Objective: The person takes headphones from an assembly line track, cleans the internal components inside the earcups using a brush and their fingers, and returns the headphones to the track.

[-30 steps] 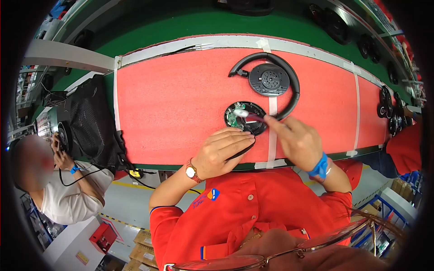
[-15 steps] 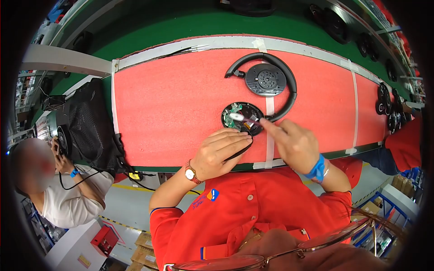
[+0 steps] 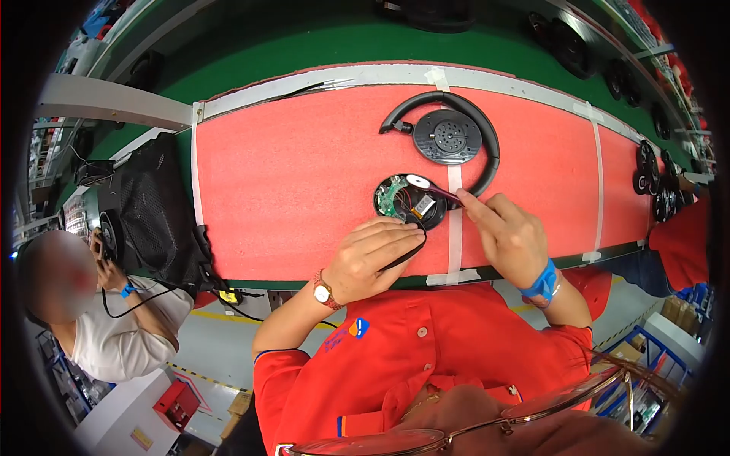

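Observation:
The headphones lie on the pink mat with the headband (image 3: 493,144) curved to the right. One ear cup (image 3: 437,222) is open, showing a green circuit board (image 3: 390,199), thin wires and a silver battery (image 3: 423,206). My left hand (image 3: 370,257) is closed at its lower left rim. A thin black curved piece (image 3: 403,257) shows along those fingers; its kind is unclear. My right hand (image 3: 508,237) grips a small brush (image 3: 435,187) by its dark purple handle. The brush's white oval head is over the cup's upper edge. The other ear cup (image 3: 449,137) shows a perforated face.
White tape strips cross the pink mat (image 3: 281,175). A black mesh bag (image 3: 156,205) stands at the left, near a seated person (image 3: 125,334) holding a dark object. More black headphone parts (image 3: 663,182) lie at the right end, beside another person's red sleeve (image 3: 680,235). A metal rail borders the back.
The brush head has moved up and right, from over the circuit board to the cup's upper rim. My right hand has shifted right and slightly down. My left hand stays put.

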{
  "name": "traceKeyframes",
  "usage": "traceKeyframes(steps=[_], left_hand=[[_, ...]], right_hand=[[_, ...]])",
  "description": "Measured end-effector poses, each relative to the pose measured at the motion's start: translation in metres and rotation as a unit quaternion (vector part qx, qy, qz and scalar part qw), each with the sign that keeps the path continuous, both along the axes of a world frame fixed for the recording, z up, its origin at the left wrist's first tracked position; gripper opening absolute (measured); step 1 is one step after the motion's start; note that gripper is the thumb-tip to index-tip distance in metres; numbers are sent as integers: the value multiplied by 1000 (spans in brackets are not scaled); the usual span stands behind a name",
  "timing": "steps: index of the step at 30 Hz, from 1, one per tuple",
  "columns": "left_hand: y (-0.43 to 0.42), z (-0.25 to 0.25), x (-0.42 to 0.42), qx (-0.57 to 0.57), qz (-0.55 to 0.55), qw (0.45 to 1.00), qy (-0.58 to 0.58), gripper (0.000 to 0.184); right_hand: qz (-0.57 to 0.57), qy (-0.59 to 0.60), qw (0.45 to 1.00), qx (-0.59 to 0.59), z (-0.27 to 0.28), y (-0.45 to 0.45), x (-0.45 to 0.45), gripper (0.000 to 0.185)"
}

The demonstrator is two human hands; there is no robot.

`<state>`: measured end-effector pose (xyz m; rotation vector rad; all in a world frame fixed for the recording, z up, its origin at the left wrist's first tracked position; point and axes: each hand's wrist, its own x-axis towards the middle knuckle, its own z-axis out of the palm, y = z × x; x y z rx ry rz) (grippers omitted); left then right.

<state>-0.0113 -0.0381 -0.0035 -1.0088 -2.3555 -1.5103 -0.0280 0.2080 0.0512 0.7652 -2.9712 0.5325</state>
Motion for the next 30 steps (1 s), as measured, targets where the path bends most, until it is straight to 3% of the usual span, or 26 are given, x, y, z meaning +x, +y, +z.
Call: traceKeyframes(steps=[3,5,6,8,9,11,12,14,16,18,20,22,23,24,26,28,30], left_hand=[[0,1,1,-14,-9,1000,-5,30],[-2,4,2,-33,-17,999,-6,32],[-3,4,2,-40,-28,999,-6,34],[-6,3,1,-54,-35,998,9,35],[-6,2,2,-56,-35,998,4,36],[-6,5,4,-67,-34,997,-5,38],[-8,6,5,-71,-29,997,5,38],[-10,6,6,-70,-22,997,-16,37],[-21,20,-4,-56,16,998,-19,34],[-39,44,-26,-99,145,982,-73,29],[-59,51,-62,-64,250,964,-65,26],[-89,41,-105,-41,309,949,-45,25],[-104,35,-128,-30,333,941,-55,25],[-118,29,-148,-18,357,932,-65,25],[-138,19,-184,-19,391,917,-75,25],[-149,11,-200,-17,422,902,-86,26],[-152,5,-210,-97,471,874,-67,26]], right_hand=[[2,26,999,-39,-2,15,-22,41],[-50,85,977,-190,-9,24,-63,40],[-49,95,975,-196,-13,28,-75,40],[-155,-247,918,-267,-19,32,-97,36],[-148,-237,920,-273,-15,33,-109,36],[-152,-495,807,-284,-4,33,-128,27],[-144,-488,812,-287,-3,30,-133,27],[-86,-505,762,-396,-4,25,-142,24],[-58,-466,780,-413,11,13,-151,30],[-28,-354,848,-393,32,-5,-161,35],[-27,-311,839,-445,32,-25,-176,42],[-32,-210,866,-453,18,-54,-188,35],[42,-126,841,-524,-4,-70,-201,29],[95,15,875,-474,-15,-78,-213,26],[112,-21,852,-511,-35,-96,-227,24],[139,48,887,-438,-55,-111,-242,22],[116,38,928,-353,-62,-120,-244,23]])
